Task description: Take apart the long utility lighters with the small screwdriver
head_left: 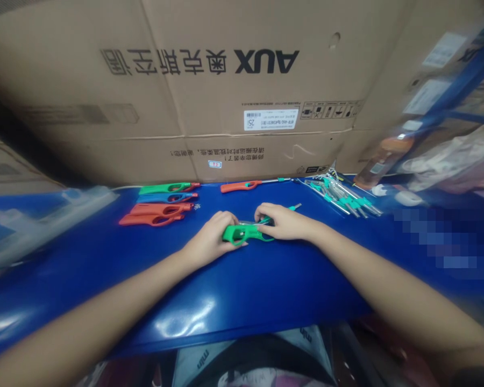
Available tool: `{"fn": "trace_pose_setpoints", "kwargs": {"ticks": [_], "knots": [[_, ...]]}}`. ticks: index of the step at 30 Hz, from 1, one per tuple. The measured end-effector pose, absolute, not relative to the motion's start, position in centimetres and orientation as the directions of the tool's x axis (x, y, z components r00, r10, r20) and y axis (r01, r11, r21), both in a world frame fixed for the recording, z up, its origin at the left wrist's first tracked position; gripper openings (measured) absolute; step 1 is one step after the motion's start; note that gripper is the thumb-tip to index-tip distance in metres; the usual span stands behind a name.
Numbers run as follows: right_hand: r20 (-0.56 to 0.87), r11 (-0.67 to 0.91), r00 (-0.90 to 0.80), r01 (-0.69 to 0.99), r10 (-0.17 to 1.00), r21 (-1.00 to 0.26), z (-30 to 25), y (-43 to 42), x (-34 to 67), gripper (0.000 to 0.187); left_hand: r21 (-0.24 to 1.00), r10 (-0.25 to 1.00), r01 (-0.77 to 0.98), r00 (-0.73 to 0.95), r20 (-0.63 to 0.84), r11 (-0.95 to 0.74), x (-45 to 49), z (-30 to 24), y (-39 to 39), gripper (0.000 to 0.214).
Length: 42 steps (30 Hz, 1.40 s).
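A green lighter handle is held between my two hands above the blue table, with its trigger loop facing down. My left hand is closed around its left end. My right hand is closed on a metal lighter tube with teal fittings, whose tip sticks out beyond the fingers. The right fingertips also touch the green handle's right part. A shiny length lies along the handle's top edge between the hands. My fingers hide where tube and handle meet.
Green, blue and orange lighter handles lie at the left. An orange lighter with its tube lies at the back. Several metal tubes are piled right. A cardboard box walls the back; a bottle stands right.
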State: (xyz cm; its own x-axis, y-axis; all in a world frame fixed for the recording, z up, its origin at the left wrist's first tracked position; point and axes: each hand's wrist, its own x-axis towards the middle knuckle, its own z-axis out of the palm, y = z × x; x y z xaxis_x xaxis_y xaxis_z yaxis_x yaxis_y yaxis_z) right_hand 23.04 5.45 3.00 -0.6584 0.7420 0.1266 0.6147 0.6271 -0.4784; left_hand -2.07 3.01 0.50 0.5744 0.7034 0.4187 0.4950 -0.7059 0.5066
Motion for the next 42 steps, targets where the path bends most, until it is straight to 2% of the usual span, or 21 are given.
{"fn": "trace_pose_setpoints", "kwargs": {"ticks": [3, 8, 13, 16, 21, 24, 28, 32, 36, 39, 42], "knots": [[0.106, 0.595, -0.631, 0.644, 0.769, -0.481, 3.0, 5.4, 22.9, 0.014, 0.514, 0.661, 0.441, 0.635, 0.4, -0.735, -2.2, 0.3, 3.3, 0.022], [0.1, 0.515, -0.535, 0.721, 0.839, -0.463, 2.4, 5.3, 21.7, 0.018, 0.527, 0.629, 0.41, 0.697, 0.345, -0.744, -2.3, 0.8, 3.2, 0.02], [0.016, 0.475, -0.511, 0.788, 0.859, -0.392, 3.4, 5.7, 23.2, 0.012, 0.473, 0.613, 0.468, 0.76, 0.216, -0.746, -3.3, 2.8, 3.0, 0.019], [-0.059, 0.442, -0.482, 0.841, 0.874, -0.313, 4.5, 6.1, 25.1, 0.013, 0.426, 0.674, 0.568, 0.723, 0.151, -0.704, -4.6, 3.8, 3.3, 0.027], [-0.086, 0.384, -0.408, 0.9, 0.909, -0.207, 4.8, 6.4, 26.0, 0.009, 0.343, 0.775, 0.7, 0.605, 0.184, -0.627, -5.3, 3.9, 3.5, 0.04], [-0.06, 0.391, -0.408, 0.9, 0.911, -0.191, 4.1, 6.8, 25.8, 0.007, 0.346, 0.796, 0.719, 0.569, 0.205, -0.603, -4.4, 3.1, 3.1, 0.039], [0.019, 0.359, -0.362, 0.913, 0.932, -0.193, 3.7, 7.9, 26.7, 0.011, 0.441, 0.786, 0.657, 0.568, 0.244, -0.611, -3.3, 2.0, 2.7, 0.032], [0.176, 0.15, -0.117, 0.971, 0.977, -0.187, 4.2, 9.8, 29.7, 0.019, 0.459, 0.733, 0.583, 0.618, 0.285, -0.67, -3.0, 1.6, 2.5, 0.027], [0.271, -0.116, 0.168, 0.973, 0.948, -0.197, 4.6, 11.5, 33.4, 0.028, 0.482, 0.726, 0.554, 0.605, 0.327, -0.679, -3.1, 1.8, 2.5, 0.025], [0.289, -0.176, 0.231, 0.963, 0.929, -0.203, 4.2, 12.0, 34.9, 0.032, 0.484, 0.72, 0.542, 0.597, 0.354, -0.687, -3.0, 1.9, 2.3, 0.027], [0.329, -0.143, 0.199, 0.972, 0.923, -0.189, 3.5, 11.8, 34.5, 0.05, 0.482, 0.7, 0.52, 0.622, 0.352, -0.705, -2.8, 2.1, 2.1, 0.027]]}}
